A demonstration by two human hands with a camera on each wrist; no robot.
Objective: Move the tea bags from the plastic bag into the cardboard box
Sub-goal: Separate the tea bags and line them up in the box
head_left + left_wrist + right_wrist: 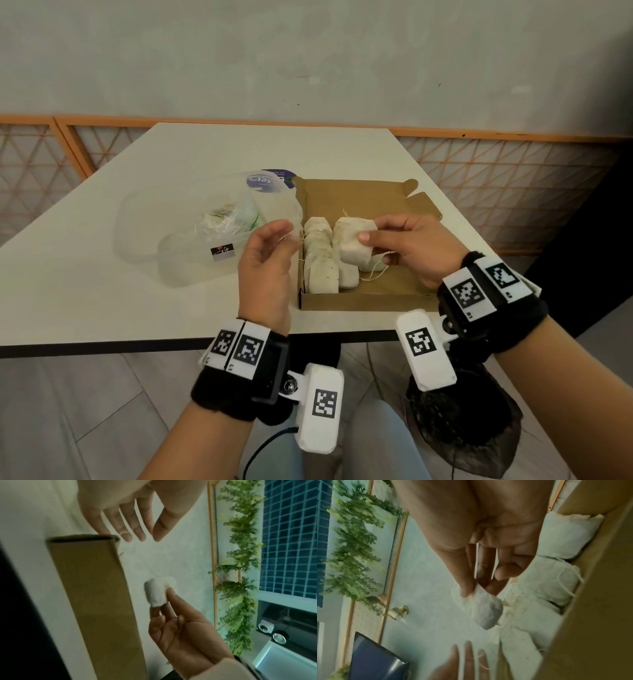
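An open cardboard box (359, 303) lies on the white table, with several white tea bags (322, 270) lined up in its left half. Above that row my right hand (373, 233) pinches one tea bag (349, 246) between thumb and fingers; the right wrist view shows the same tea bag (488, 612) hanging from the fingertips. My left hand (274, 236) hovers just left of the box, fingers relaxed and holding nothing, with a thin string close to them. The clear plastic bag (191, 240) lies left of the box with a few tea bags (219, 216) inside.
A round blue-labelled item (270, 180) sits behind the plastic bag. The table's front edge (137, 346) runs just below my wrists. An orange lattice railing (513, 164) stands behind the table. A black mesh bag (462, 428) rests near my lap.
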